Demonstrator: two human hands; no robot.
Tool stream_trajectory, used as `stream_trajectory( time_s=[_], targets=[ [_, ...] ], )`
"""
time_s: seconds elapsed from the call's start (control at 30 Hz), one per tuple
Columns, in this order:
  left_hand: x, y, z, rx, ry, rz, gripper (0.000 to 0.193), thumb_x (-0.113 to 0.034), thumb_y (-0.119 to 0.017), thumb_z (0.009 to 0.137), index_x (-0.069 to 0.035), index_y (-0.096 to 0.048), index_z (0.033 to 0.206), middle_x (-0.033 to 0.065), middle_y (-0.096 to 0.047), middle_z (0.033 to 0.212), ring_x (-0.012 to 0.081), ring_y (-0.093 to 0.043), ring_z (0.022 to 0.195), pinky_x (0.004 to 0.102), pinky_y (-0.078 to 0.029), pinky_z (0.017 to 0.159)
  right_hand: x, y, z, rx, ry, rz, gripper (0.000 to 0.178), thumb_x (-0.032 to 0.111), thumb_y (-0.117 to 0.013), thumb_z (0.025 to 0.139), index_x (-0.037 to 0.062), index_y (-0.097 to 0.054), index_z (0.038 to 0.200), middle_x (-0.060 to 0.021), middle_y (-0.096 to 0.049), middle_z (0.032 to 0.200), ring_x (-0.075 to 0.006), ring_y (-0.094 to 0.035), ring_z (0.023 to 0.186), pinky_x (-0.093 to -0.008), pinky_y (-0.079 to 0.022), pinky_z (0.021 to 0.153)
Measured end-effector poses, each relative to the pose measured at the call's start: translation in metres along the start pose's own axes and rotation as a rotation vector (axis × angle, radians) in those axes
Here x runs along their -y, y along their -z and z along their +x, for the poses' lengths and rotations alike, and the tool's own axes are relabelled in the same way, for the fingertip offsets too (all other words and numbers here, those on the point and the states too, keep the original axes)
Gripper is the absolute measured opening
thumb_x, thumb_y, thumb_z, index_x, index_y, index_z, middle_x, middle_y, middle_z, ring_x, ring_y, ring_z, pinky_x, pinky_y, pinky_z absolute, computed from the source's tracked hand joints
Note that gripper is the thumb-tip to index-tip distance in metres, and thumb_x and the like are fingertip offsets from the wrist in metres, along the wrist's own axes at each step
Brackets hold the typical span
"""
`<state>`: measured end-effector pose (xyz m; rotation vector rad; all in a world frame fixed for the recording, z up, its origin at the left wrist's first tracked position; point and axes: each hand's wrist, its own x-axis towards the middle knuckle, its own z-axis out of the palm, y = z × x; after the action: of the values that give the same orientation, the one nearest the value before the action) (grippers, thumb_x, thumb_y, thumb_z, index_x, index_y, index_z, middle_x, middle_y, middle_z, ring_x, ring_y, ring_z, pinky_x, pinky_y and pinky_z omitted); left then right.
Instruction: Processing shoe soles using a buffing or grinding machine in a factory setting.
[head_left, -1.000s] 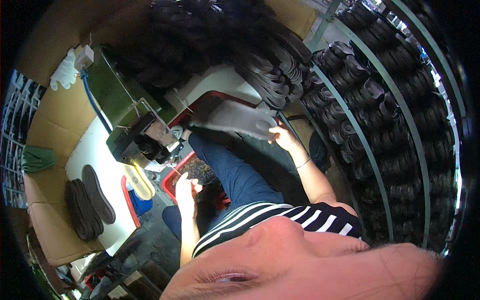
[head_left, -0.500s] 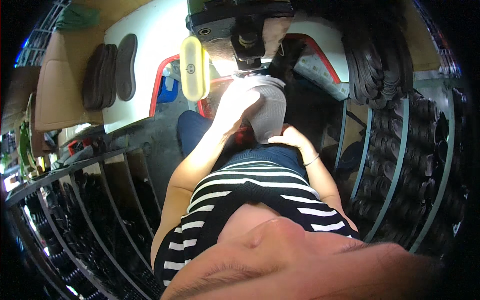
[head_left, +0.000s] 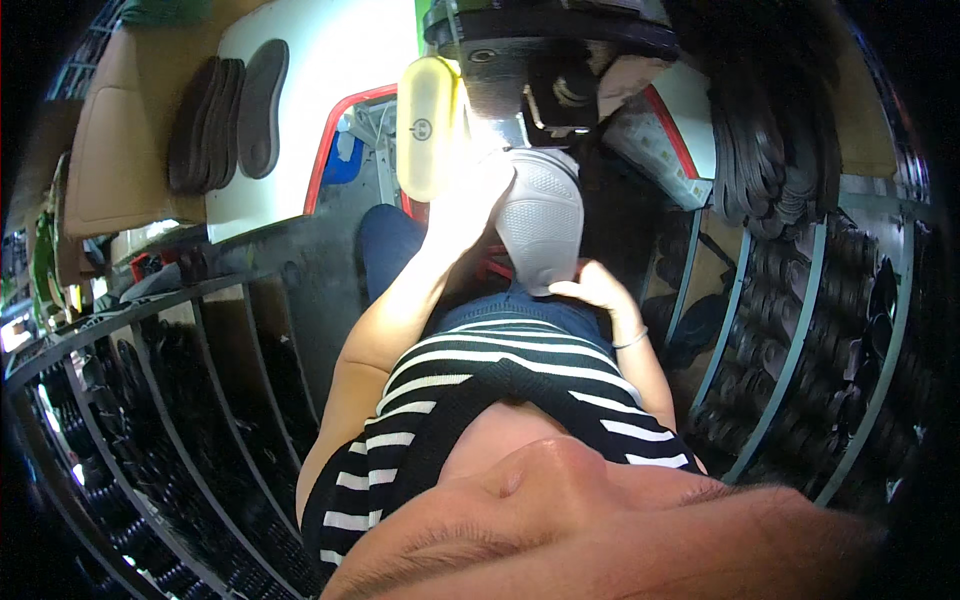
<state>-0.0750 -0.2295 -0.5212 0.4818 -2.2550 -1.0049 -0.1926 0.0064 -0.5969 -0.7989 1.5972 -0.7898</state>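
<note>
Below a dark machine (head_left: 545,50), a gray sole (head_left: 547,215) is grasped at its left edge by the left hand (head_left: 480,200) and pinched at its lower end by the right hand (head_left: 597,287). At left, a yellow pad (head_left: 427,140) (its small mark unreadable); farther left, dark insoles (head_left: 262,110).

Here's the grey textured sole (head_left: 545,215) in front of the black metal machine (head_left: 560,42), bare left hand (head_left: 478,200) at its left edge, bare right hand (head_left: 598,288) at its narrow end. At the machine's left, a yellow oval pad (head_left: 424,125); farther left, a dark flat sole (head_left: 262,110) lies on the white tabletop (head_left: 335,50). Over right, layered black soles (head_left: 760,150).
</note>
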Motion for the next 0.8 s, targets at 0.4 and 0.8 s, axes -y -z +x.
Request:
stream_trajectory(
  time_s=[0.4, 0.8],
  targets=[
    [0.026, 0.023, -0.033, 0.05, 0.337, -0.432, 0.023, -0.012, -0.06, 0.084, 0.002, -0.057, 0.102, 0.0051, -0.062, 0.077, 0.0171, -0.06, 0.067, 0.0278, -0.048, 0.063, 0.024, 0.133, -0.014, -0.703, 0.383, 0.278, 0.034, 0.015, -0.062, 0.081, -0.0002, -0.055, 0.11, 0.0015, -0.054, 0.093, -0.0083, -0.047, 0.083, -0.0215, -0.038, 0.077],
    [0.059, 0.062, -0.085, -0.006, 0.705, -1.14, 0.03, -0.022, -0.05, 0.09, 0.003, -0.054, 0.105, 0.0097, -0.063, 0.085, 0.0168, -0.061, 0.068, 0.0262, -0.048, 0.057, 0.151, 0.098, 0.007, -0.593, 0.578, -0.043, 0.023, 0.006, -0.063, 0.08, 0.0001, -0.06, 0.102, -0.0003, -0.061, 0.087, -0.0065, -0.053, 0.074, -0.0203, -0.044, 0.07]
  ],
)
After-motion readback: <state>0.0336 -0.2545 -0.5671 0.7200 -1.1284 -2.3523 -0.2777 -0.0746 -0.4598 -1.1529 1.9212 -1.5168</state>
